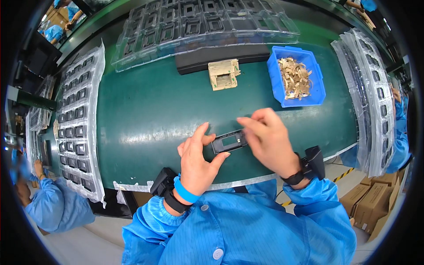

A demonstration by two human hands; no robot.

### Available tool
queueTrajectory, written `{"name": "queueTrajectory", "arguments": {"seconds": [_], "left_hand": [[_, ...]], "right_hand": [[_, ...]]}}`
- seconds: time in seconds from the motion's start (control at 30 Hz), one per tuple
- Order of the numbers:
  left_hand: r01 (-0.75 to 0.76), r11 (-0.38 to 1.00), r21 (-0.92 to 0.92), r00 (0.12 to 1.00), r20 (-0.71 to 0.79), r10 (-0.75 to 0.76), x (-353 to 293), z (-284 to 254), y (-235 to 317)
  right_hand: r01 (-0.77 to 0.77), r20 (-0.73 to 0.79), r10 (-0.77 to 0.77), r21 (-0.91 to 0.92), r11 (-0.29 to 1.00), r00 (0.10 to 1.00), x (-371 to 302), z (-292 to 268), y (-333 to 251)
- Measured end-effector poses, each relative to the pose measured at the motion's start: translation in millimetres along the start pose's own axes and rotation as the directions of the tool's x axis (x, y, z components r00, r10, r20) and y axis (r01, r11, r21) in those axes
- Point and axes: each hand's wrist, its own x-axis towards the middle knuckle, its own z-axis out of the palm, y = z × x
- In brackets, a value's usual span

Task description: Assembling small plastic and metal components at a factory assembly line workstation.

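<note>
A small black rectangular plastic frame (229,141) with an open window sits low over the green table in front of me. My left hand (194,161) grips its left end between the fingers and the thumb, the index finger raised off it. My right hand (268,140) is over the frame's right end, fingers bent and drawn together near its upper corner. Motion blurs those fingertips, and whatever they hold does not show. A light wooden block (224,68) with a rectangular opening and small green marks stands farther back.
A blue bin (276,79) of curled tan strips stands back right. Clear plastic trays of black frames lie at the back (176,42), the left (95,128) and the right (364,106). A long black box (194,65) lies behind the block. Cardboard boxes (373,203) stand on the floor, right.
</note>
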Motion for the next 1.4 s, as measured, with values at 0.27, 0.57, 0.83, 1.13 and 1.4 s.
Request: {"name": "queueTrajectory", "arguments": {"seconds": [0.27, 0.57, 0.83, 1.13, 1.4], "left_hand": [[0.027, 0.999, -0.042, 0.999, 0.034, -0.025, -8, 2, -2], [-0.073, 0.997, -0.002, 0.997, -0.007, 0.073, -9, 6, -9], [-0.079, 0.997, 0.004, 0.997, 0.003, 0.079, -10, 10, -11], [-0.123, 0.992, 0.023, 0.991, -0.040, 0.124, -11, 10, -10], [-0.143, 0.990, -0.019, 0.989, -0.036, 0.142, -13, 17, -13]], "right_hand": [[0.294, 0.311, -0.210, -0.256, 0.921, 0.927, 21, 1, -13], [-0.058, -0.208, -0.057, -0.511, 0.857, 0.976, 172, -50, 3], [-0.258, -0.333, 0.036, -0.651, 0.714, 0.942, 236, -15, 57], [-0.340, -0.250, 0.232, -0.728, 0.595, 0.940, 248, -41, 76], [-0.389, -0.219, 0.323, -0.570, 0.724, 0.921, 253, -54, 106]]}}
